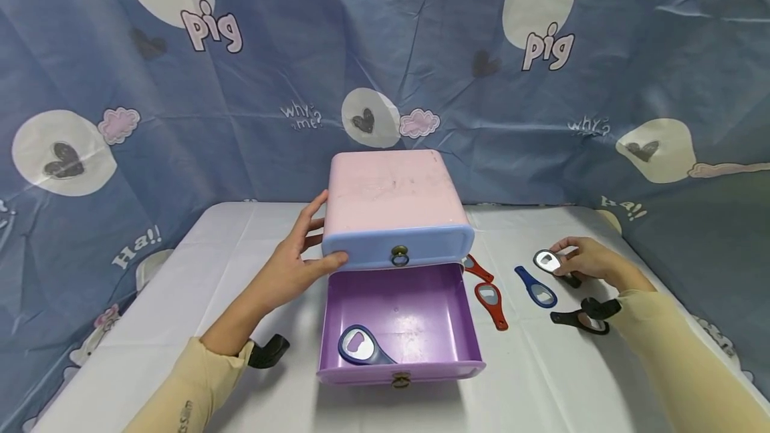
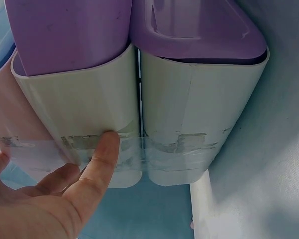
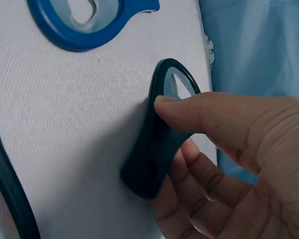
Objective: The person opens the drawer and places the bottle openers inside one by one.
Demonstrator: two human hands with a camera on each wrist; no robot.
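Observation:
My left hand [image 1: 295, 259] rests against the left side of a small drawer cabinet [image 1: 391, 192], fingers along its side and thumb on the blue upper drawer front [image 1: 361, 251]. In the left wrist view, a fingertip touches the taped cabinet wall [image 2: 89, 114]. Below, the purple drawer [image 1: 415, 326] is pulled out with a dark blue bottle opener [image 1: 371, 349] lying inside. At the right, my right hand [image 1: 586, 264] pinches a black bottle opener [image 3: 152, 144] between thumb and fingers, its handle tilted close over the white cloth.
On the white table [image 1: 265, 226] right of the cabinet lie a blue bottle opener [image 1: 528, 280], another black one [image 1: 568, 319] beside my right wrist and two red ones, the nearer [image 1: 496, 313] next to the drawer. A blue patterned cloth [image 1: 289, 72] hangs behind.

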